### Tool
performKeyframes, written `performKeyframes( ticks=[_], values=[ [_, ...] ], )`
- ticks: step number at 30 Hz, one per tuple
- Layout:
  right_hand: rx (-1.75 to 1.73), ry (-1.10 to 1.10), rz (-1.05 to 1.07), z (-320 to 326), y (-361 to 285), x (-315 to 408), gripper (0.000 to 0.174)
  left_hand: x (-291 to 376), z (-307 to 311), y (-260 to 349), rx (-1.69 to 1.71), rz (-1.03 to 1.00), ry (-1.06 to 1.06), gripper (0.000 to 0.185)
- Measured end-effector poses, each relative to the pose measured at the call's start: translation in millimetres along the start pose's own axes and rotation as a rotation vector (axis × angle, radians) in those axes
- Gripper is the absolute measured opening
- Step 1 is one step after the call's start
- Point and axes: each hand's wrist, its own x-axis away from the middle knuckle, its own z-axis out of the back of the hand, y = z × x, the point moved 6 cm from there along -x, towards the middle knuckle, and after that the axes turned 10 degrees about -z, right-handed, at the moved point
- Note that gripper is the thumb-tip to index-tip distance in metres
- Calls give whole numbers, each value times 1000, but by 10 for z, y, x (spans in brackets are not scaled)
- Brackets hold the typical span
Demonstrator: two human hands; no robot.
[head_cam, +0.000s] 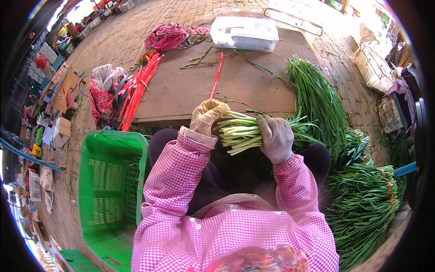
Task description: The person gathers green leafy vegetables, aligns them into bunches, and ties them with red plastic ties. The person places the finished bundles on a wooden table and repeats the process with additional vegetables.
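Note:
My right hand (277,137), in a grey knit glove, is closed round a bunch of green leafy stalks, likely garlic chives (239,132), with the pale stem ends pointing left. My left hand (208,114), in a tan glove, is at the upper stem ends with its fingers curled; whether it pinches a stem cannot be told. A single red tie strip (216,76) lies on the wooden board (176,91) just beyond the left hand. More red strips (139,93) lie in a bundle at the board's left edge. A loose heap of the greens (316,98) lies on the board's right side.
A green plastic crate (144,173) stands at my left. Tied bunches of greens (363,204) are piled at my right. At the board's far edge are a clear plastic box (244,35) and a pink cloth (168,36). Patterned cloth (103,98) sits beyond the crate.

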Motion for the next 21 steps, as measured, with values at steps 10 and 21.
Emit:
performKeyframes(
  ticks=[10,21],
  values=[
    [18,7,-40,-30,91,64,47,-24,110,214,-15,-127,-20,22],
    [-50,2,-53,-54,152,92,60,29,-18,61,-260,-100,-170,13]
  ],
)
